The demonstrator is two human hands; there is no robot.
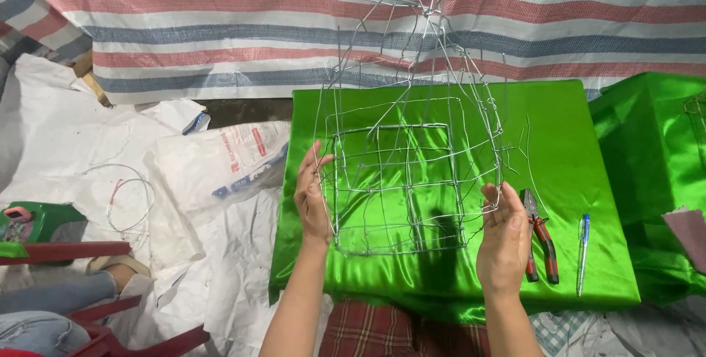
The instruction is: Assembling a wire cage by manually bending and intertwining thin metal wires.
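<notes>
A cage-like frame of thin silver wire (412,144) is held up over a box covered in shiny green satin cloth (573,129). My left hand (312,195) grips the frame's left side, palm turned inward. On the right side, my right hand (502,239) holds its lower corner with the fingers curled round the wire. The frame's top narrows to a twisted peak near the upper edge of the view.
Red-handled pliers (540,236) and a blue pen (582,254) lie on the green cloth right of my right hand. A second green-covered box (654,158) stands at right. White sacks, a printed bag (228,158) and a wire coil (121,199) lie at left; another person's leg (66,294) shows bottom left.
</notes>
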